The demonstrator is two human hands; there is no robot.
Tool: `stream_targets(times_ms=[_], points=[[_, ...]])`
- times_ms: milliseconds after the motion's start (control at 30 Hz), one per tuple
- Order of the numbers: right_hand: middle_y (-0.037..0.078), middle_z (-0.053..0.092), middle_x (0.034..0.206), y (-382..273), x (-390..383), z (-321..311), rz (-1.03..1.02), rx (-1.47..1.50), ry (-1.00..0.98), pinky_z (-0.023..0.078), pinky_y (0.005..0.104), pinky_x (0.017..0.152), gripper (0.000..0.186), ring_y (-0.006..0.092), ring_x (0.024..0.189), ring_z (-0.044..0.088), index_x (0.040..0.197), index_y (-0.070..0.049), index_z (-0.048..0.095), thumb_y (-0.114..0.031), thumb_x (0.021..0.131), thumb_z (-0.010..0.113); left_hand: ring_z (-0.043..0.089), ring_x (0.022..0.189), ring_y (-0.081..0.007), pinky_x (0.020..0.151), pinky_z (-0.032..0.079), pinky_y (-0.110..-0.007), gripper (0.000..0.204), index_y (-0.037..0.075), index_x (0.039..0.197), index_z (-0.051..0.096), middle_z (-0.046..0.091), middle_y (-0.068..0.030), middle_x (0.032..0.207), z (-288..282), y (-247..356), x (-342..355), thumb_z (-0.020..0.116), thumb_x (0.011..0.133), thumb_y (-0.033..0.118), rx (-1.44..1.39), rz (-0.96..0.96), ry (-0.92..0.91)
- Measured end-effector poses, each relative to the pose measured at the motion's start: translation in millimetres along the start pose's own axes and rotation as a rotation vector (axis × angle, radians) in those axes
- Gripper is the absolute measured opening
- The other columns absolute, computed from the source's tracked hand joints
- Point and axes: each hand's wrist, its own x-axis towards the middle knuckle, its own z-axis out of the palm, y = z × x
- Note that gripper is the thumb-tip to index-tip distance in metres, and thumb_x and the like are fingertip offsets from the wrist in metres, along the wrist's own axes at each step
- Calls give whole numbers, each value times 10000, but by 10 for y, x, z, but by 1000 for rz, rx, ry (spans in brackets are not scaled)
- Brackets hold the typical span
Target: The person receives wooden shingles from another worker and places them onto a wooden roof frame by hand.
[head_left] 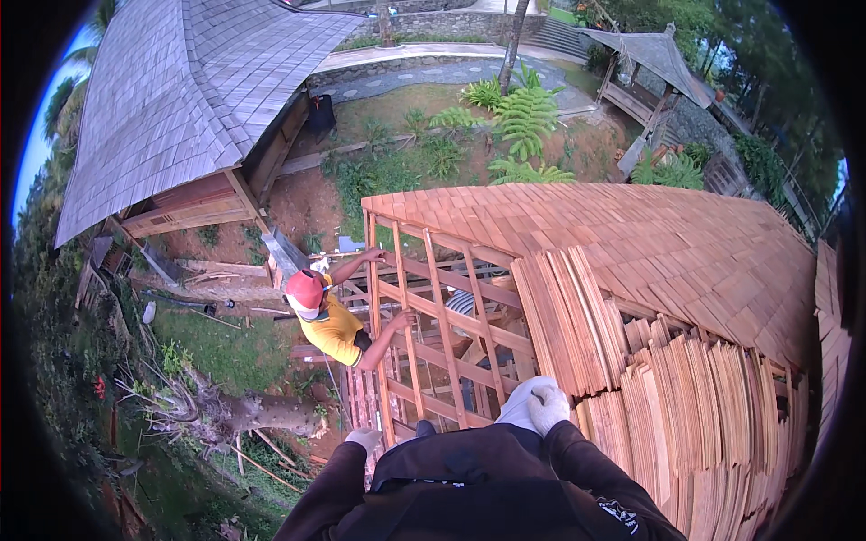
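My right hand (547, 408), in a pale work glove, is curled beside a light grey cloth surface (518, 406) that may be my trouser knee. Its fingers look closed, and whatever they may hold is hidden. Just right of it lie stacks of reddish wooden shingles (570, 316). At my left side, my gloved left hand (364, 439) is low beside the roof's edge, its fingers too small to make out. Ahead of me is an open grid of wooden battens (440, 302) over the roof frame. More shingle bundles (713, 397) lie on the slope to the right.
A person in a yellow shirt (334, 332) and red-and-white cap reaches to the battens at the left edge. Below the grid, part of a striped shirt (462, 308) shows. Laid shingles (613, 216) cover the far slope. Beyond the left edge are the ground and a tree trunk (271, 413).
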Motion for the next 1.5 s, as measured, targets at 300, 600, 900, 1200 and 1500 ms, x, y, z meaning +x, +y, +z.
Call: stream_targets(times_ms=[300,600,900,1200,1500], points=[[195,714,1179,192,-55,34,52,-15,-3,488,453,1053,317,378,1175,639,1079,-82,777,-299,863,696,689,1114,-373,952,551,-437,272,58,1167,681,712,-197,1186,-72,468,-44,534,990,202,637,385,-126],[193,714,1185,-59,8,-12,72,25,-33,483,448,1062,333,378,1187,634,1090,-86,776,-307,855,693,738,1039,-301,902,574,-409,352,19,1232,661,731,-185,1153,-180,116,211,562,1028,288,41,27,-123],[196,730,1148,137,-25,1,86,-16,0,498,455,1041,336,371,1147,659,1067,-82,786,-318,854,677,661,1147,-403,965,538,-454,316,58,1180,659,703,-205,1189,-114,241,178,656,911,226,368,321,-112],[190,728,1145,179,-23,16,78,-29,1,493,458,1043,328,373,1156,651,1062,-87,785,-318,856,676,657,1144,-396,974,529,-452,409,79,1213,692,696,-198,1236,-117,281,243,591,943,370,410,226,-70],[187,722,1165,154,-15,-1,80,-40,-19,485,452,1054,319,367,1171,643,1063,-94,786,-319,863,679,663,1138,-373,954,529,-463,413,46,1152,688,691,-193,1230,-100,402,125,614,927,384,167,7,225]])
